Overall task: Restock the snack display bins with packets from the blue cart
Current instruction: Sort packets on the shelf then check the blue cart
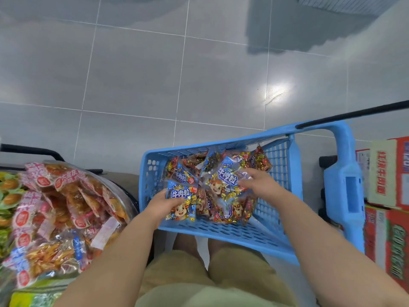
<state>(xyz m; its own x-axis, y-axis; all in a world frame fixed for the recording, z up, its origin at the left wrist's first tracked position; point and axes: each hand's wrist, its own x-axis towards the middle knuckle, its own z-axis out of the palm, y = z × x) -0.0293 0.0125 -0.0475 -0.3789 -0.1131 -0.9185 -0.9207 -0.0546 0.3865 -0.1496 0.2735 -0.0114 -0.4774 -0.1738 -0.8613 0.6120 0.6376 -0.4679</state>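
The blue cart (276, 237) stands in front of me, its basket holding a pile of several blue-and-gold snack packets (212, 171). My left hand (160, 206) grips one packet (181, 201) by its left edge at the near-left of the pile. On the right, my right hand (257, 183) has its fingers curled over another packet (225, 182) on top of the pile. A round display bin (122, 191) at the left is heaped with pink-and-orange snack packets (66, 207).
Red and white cardboard boxes (389, 173) are stacked at the right beside the cart's handle post (345, 185). A black rail (28, 149) runs behind the display bin. Green packets (6, 196) lie at the far left. Grey tiled floor (155, 74) stretches ahead.
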